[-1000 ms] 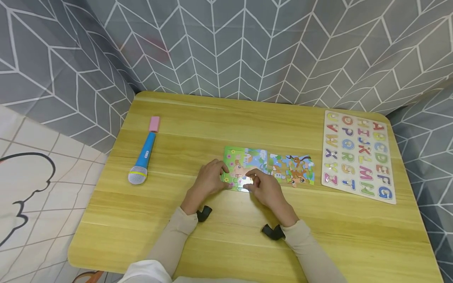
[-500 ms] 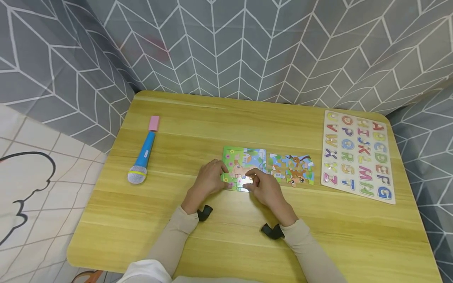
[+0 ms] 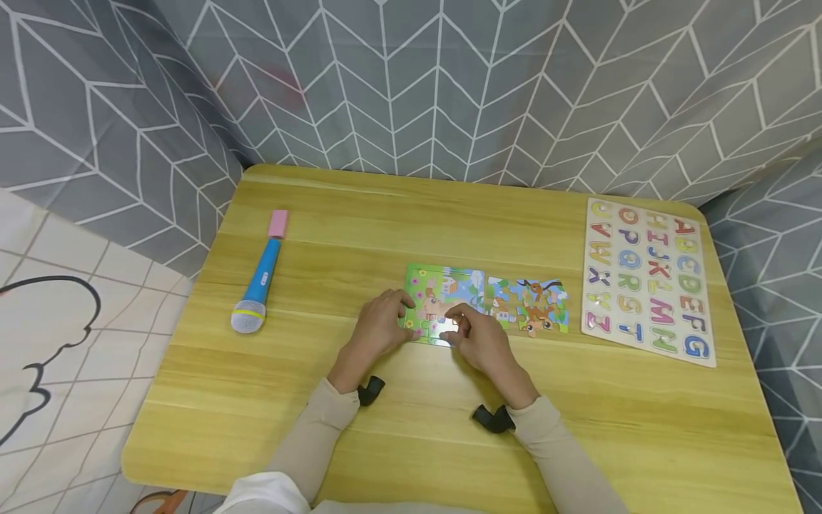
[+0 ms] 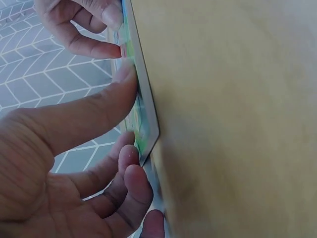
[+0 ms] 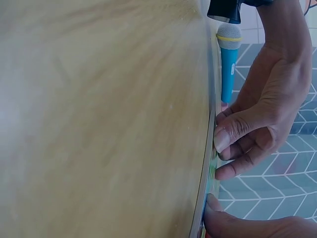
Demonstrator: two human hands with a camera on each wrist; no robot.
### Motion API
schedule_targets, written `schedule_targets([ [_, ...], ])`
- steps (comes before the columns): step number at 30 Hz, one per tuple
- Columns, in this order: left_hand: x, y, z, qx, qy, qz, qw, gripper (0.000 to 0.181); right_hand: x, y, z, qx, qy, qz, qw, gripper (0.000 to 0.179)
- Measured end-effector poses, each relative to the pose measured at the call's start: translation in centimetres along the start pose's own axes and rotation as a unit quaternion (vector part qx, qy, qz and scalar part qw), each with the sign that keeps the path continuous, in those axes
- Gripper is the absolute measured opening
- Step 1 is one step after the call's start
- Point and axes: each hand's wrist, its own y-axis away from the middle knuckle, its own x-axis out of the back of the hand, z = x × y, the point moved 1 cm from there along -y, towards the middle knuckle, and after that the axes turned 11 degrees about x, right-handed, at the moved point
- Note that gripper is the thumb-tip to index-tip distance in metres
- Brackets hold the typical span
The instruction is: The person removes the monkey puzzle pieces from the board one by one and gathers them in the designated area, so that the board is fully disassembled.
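A flat jigsaw puzzle board (image 3: pixel 462 282) with a green border and a cartoon animal picture lies mid-table. My left hand (image 3: pixel 380 321) grips its near left corner, thumb on the face and curled fingers at the side edge. In the left wrist view, that left thumb (image 4: pixel 101 106) presses near the board's edge (image 4: pixel 143 121). Over the board's near right part, the bent thumb and index of my right hand (image 3: pixel 480 343) pinch at a puzzle piece (image 3: pixel 448 328), bright with glare. The right wrist view has the right thumb (image 5: pixel 223 220) at the board's edge.
Beside the board, on the right, lie joined puzzle pieces (image 3: pixel 539 307) with a deer picture. Farther right is a white alphabet board (image 3: pixel 648 285). A blue toy microphone (image 3: pixel 260 282) and a pink block (image 3: pixel 278 223) lie at the left of the wooden table (image 3: pixel 359 221).
Both hands keep almost the same places on the puzzle. The left fingertips have shifted slightly at the board's left edge.
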Motion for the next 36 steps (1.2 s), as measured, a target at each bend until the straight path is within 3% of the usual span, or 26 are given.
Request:
schedule_targets([
  [24,0.11,-0.70,0.40,0.010,0.009,-0.056,0.9984,0.051,-0.01,0.02,0.21,0.003,0.001,0.004,1.0000,0.033],
  [36,-0.55,-0.38,0.81,0.005,-0.007,-0.036,0.9993,0.059,-0.17,0.10,0.26,0.003,0.003,0.006,1.0000,0.034],
])
